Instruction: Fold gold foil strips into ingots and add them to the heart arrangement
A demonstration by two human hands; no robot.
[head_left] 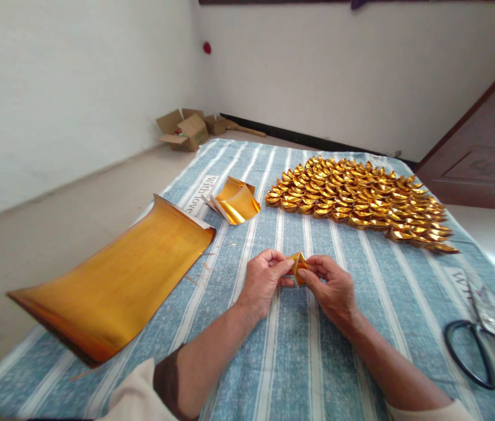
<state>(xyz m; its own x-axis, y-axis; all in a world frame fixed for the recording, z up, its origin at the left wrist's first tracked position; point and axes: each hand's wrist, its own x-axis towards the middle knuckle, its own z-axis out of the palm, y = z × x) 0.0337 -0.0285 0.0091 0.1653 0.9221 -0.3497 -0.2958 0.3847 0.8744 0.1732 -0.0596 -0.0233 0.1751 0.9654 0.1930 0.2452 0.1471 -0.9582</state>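
A small folded piece of gold paper (298,264) is pinched between both hands above the striped blue cloth (300,351). My left hand (265,280) grips its left side with thumb and fingers. My right hand (332,286) holds its right side. Beyond the hands lies a large spread of several finished gold paper ingots (356,196). A big stack of gold foil sheets (116,278) curls at the left. A smaller bent gold sheet (235,200) rests between that stack and the ingots.
Black-handled scissors (475,351) lie at the right edge of the cloth. Open cardboard boxes (186,130) sit on the floor by the far wall. A dark wooden door (488,152) stands at the right.
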